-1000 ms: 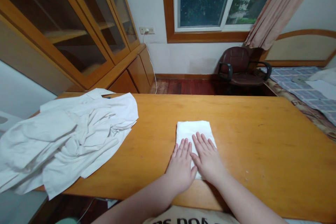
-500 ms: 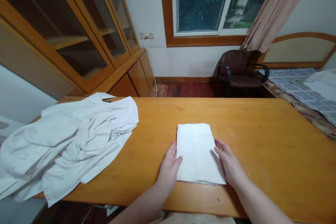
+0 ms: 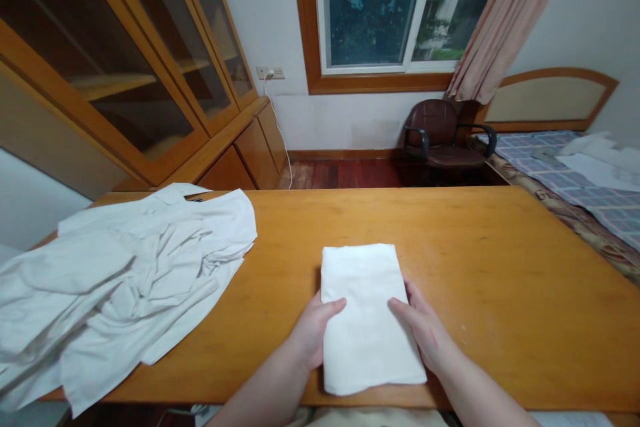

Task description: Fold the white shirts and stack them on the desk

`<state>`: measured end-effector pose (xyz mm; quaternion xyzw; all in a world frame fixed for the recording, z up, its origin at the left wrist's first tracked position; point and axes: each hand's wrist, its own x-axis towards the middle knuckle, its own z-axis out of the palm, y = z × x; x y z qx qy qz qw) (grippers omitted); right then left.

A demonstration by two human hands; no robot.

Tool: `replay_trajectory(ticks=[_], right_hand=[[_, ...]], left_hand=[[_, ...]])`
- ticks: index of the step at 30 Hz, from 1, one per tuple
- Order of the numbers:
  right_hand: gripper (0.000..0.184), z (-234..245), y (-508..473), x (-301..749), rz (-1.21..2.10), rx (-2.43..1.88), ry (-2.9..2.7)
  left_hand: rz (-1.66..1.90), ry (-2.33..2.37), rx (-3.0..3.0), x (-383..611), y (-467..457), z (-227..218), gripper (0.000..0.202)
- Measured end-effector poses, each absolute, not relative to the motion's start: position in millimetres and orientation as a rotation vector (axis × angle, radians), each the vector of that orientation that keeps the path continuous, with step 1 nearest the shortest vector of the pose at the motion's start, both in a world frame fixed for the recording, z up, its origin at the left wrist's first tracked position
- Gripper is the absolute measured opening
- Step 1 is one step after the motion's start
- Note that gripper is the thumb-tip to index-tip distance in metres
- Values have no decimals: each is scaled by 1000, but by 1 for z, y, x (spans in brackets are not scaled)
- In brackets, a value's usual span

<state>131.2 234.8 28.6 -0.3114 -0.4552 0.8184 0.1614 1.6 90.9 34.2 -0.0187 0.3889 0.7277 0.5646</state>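
Observation:
A white cloth (image 3: 367, 327), folded into a neat rectangle, is between my two hands just above the near part of the wooden table (image 3: 450, 233). My left hand (image 3: 314, 327) grips its left edge, thumb on top and fingers hidden underneath. On the opposite edge my right hand (image 3: 423, 327) grips in the same way, its thumb lying on the upper face. At the left of the table lies a loose, crumpled heap of white fabric (image 3: 150, 273), apart from both hands and hanging over the front edge.
Behind the table stand a brown armchair (image 3: 437, 133) and, on the right, a bed (image 3: 570, 167) with a checked cover. A glass-fronted wooden cabinet (image 3: 200, 100) rises at the left. A white cord (image 3: 281, 127) runs down from the wall socket.
The folded cloth has come up off the table and nearer to me. Both thumbs have moved onto its top face, where before the hands rested at its sides. The view has shifted slightly.

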Motion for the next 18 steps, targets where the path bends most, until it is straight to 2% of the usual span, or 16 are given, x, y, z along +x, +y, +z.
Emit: replay_trajectory(ticks=[2,7,12,18], right_hand=[[64,28,240,136,2426,-894,-1284],[52,31,248,146,2844,-825,-1273],[51,28,255,145,2546,-825,-1373],[41,25,302,163,2140,-1074,-1504]], left_hand=[[1739,895,-25,2,90,34,70],[1733,903,14,4,90,33,72],[1747,994,95,7,98,28,68],[1571,1401,207,0,98,15,70]])
